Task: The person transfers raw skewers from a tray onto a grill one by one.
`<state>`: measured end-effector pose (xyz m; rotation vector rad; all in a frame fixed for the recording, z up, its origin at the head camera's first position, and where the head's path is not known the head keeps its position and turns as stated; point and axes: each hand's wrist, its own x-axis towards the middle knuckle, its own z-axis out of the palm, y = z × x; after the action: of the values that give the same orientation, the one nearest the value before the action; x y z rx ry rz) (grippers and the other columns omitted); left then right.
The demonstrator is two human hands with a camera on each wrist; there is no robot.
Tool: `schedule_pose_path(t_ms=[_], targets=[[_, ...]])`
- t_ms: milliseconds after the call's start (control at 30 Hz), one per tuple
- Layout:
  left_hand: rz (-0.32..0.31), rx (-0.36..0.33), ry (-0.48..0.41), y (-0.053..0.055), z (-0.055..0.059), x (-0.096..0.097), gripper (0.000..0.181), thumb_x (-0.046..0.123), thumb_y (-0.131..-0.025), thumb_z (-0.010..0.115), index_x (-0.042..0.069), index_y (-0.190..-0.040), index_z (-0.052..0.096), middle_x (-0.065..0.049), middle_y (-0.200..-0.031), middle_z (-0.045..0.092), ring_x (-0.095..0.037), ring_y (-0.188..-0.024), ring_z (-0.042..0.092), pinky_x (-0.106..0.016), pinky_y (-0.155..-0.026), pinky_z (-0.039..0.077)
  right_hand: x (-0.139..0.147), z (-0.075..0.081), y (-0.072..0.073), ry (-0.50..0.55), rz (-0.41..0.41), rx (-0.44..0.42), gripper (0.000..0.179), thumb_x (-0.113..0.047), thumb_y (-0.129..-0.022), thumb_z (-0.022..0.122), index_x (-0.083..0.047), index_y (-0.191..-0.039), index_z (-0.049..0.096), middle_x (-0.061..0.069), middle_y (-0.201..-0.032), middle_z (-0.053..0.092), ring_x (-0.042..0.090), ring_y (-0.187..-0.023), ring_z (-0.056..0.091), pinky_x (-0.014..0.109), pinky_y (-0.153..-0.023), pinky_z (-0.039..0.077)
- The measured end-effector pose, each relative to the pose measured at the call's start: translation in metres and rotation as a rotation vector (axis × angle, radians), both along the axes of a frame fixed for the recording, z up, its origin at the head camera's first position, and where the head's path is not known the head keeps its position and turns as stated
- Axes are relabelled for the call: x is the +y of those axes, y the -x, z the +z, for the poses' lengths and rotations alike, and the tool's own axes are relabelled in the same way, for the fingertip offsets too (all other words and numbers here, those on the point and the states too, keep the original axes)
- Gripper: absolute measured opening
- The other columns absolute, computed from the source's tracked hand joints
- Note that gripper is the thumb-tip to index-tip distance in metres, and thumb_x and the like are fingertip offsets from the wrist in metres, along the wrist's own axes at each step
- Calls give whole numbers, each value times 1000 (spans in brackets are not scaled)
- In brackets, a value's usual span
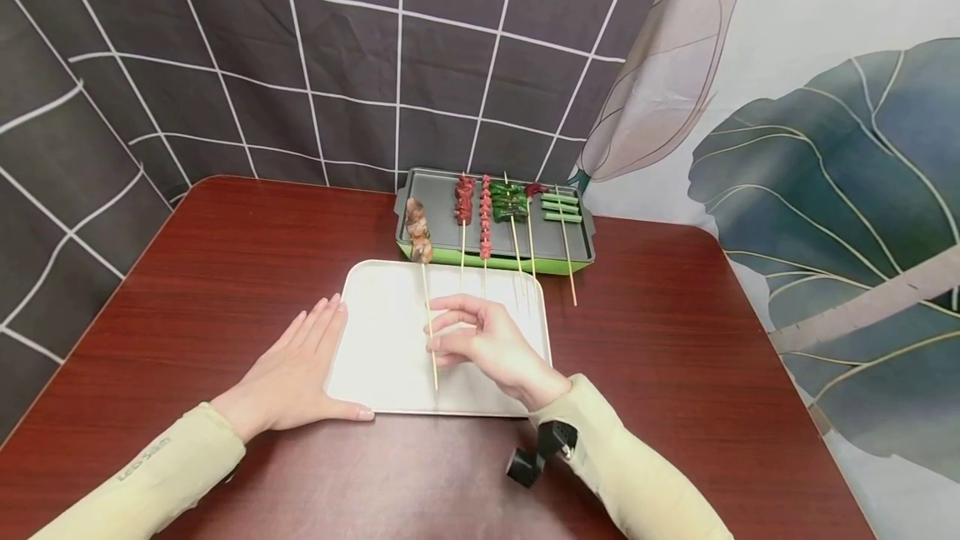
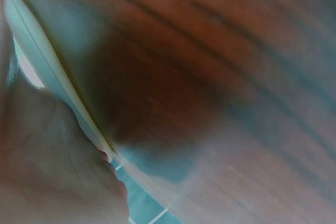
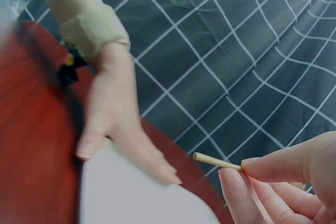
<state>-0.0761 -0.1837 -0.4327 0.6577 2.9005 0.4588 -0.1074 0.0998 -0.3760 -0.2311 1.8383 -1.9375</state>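
My right hand (image 1: 495, 344) pinches the lower part of a wooden skewer (image 1: 427, 294) between thumb and fingers, over the white tray (image 1: 382, 340). Pale brown meat pieces (image 1: 417, 232) are threaded on its upper end, which reaches the left side of the grill pan (image 1: 435, 182). In the right wrist view the stick's blunt end (image 3: 210, 159) pokes out past the fingertips. My left hand (image 1: 296, 373) lies with straight fingers along the tray's left edge, its thumb at the near corner. The left wrist view is blurred and shows mostly tabletop beside the palm (image 2: 58, 156).
Several other skewers lie on the pan: red meat (image 1: 464, 198), small pink-red pieces (image 1: 485, 219), green leafy pieces (image 1: 510, 201), a dark red piece (image 1: 534, 189) and green stalks (image 1: 561, 208). Some sticks overhang the tray. The dark red-brown table (image 1: 652, 340) meets a grey checked cloth wall (image 1: 345, 48).
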Motion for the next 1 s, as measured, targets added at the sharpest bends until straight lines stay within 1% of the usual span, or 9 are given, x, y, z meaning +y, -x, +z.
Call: schedule_pose_path(t_ms=[100, 233, 367, 467, 567, 700, 867, 933, 1000], targets=[[3, -13, 5, 0, 0, 0, 144, 94, -67, 56, -10, -157, 17, -26, -166, 10, -41, -152, 11, -52, -122, 12, -4, 11, 18, -3, -25, -9, 52, 13, -88, 68, 10, -137, 54, 17, -106, 68, 18, -84, 71, 39, -79, 61], [1, -6, 2, 0, 0, -1, 143, 94, -68, 56, -11, -157, 17, -26, -166, 10, -41, -152, 11, -51, -122, 11, -12, 22, 47, 7, -65, -26, 49, 15, -91, 64, 10, -138, 54, 25, -113, 66, 20, -87, 71, 39, -83, 60], [2, -10, 11, 0, 0, 0, 143, 95, -68, 55, -10, -158, 16, -26, -166, 9, -40, -152, 10, -50, -122, 10, -19, 23, 73, -15, -110, -60, 47, 15, -93, 62, 10, -139, 54, 33, -120, 63, 23, -91, 71, 35, -82, 60], [-3, -6, 5, 0, 1, 0, 143, 94, -69, 54, -11, -157, 16, -27, -165, 10, -41, -152, 11, -51, -122, 10, -24, 20, 86, -39, -144, -108, 47, 14, -93, 62, 10, -139, 54, 35, -126, 60, 30, -100, 71, 33, -82, 60], [-5, 6, -3, -1, 2, 0, 142, 94, -69, 54, -12, -156, 18, -28, -165, 11, -42, -151, 12, -54, -121, 13, -27, 18, 92, -57, -161, -139, 46, 12, -93, 63, 10, -139, 55, 36, -129, 58, 33, -106, 69, 32, -83, 59], [-4, 12, -3, -2, 3, 0, 142, 94, -69, 55, -12, -156, 19, -28, -165, 12, -42, -151, 13, -54, -121, 14, -30, 19, 95, -75, -171, -156, 46, 11, -93, 63, 10, -138, 55, 35, -130, 58, 32, -106, 69, 30, -83, 59], [-6, 8, 4, -2, 5, 0, 141, 94, -70, 54, -12, -156, 19, -28, -165, 12, -42, -151, 13, -55, -121, 14, -31, 18, 98, -91, -185, -161, 44, 10, -94, 63, 10, -137, 55, 34, -128, 60, 28, -99, 71, 29, -83, 59], [-7, 6, -1, -2, 5, 0, 141, 94, -70, 54, -12, -156, 19, -28, -165, 13, -43, -151, 14, -55, -120, 15, -32, 18, 99, -97, -190, -157, 44, 10, -94, 63, 10, -137, 56, 33, -124, 63, 25, -94, 72, 29, -82, 59], [-7, 5, -4, -3, 5, 0, 141, 94, -70, 54, -12, -156, 19, -28, -165, 13, -43, -151, 13, -55, -121, 14, -31, 18, 99, -102, -193, -149, 43, 10, -93, 64, 10, -136, 57, 30, -118, 66, 24, -93, 72, 29, -82, 59]])
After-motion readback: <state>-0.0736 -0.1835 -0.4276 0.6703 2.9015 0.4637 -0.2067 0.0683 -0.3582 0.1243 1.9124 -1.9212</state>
